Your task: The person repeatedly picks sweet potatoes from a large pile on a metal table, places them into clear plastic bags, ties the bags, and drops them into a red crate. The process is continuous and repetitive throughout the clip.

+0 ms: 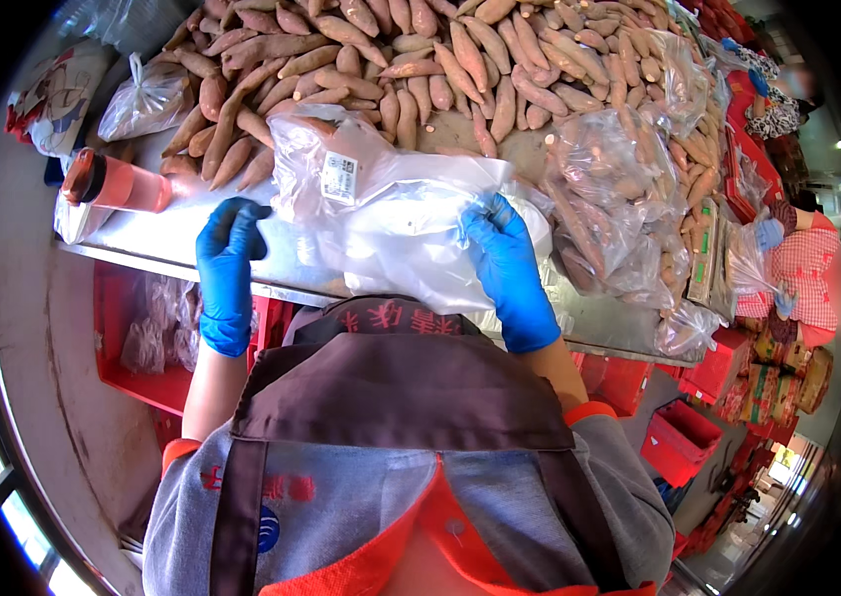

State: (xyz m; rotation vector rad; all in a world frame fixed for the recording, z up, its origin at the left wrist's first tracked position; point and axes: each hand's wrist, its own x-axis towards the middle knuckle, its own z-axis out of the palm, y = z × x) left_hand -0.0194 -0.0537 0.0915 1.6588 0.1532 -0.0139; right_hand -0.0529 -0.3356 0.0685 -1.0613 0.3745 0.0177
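Note:
My left hand [230,246], in a blue glove, is raised over the metal table, its fingers bent; whether it pinches anything I cannot tell. My right hand [499,238], gloved alike, pinches the edge of a clear plastic bag [413,253] lying over a stack of bags in front of me. Just beyond, a clear bag with sweet potatoes [309,167] bears a printed label [340,177]. A large heap of sweet potatoes [405,67] covers the table's far side. More bagged sweet potatoes [607,194] are piled to the right of my right hand.
A pink bottle [119,186] lies at the left beside a knotted bag [145,100]. Beneath the metal table's edge [167,267] is a red crate [145,372] holding bags. A scale [705,253] is on the right. Beyond it a person in a checked apron [800,276] handles a bag near red crates [681,439].

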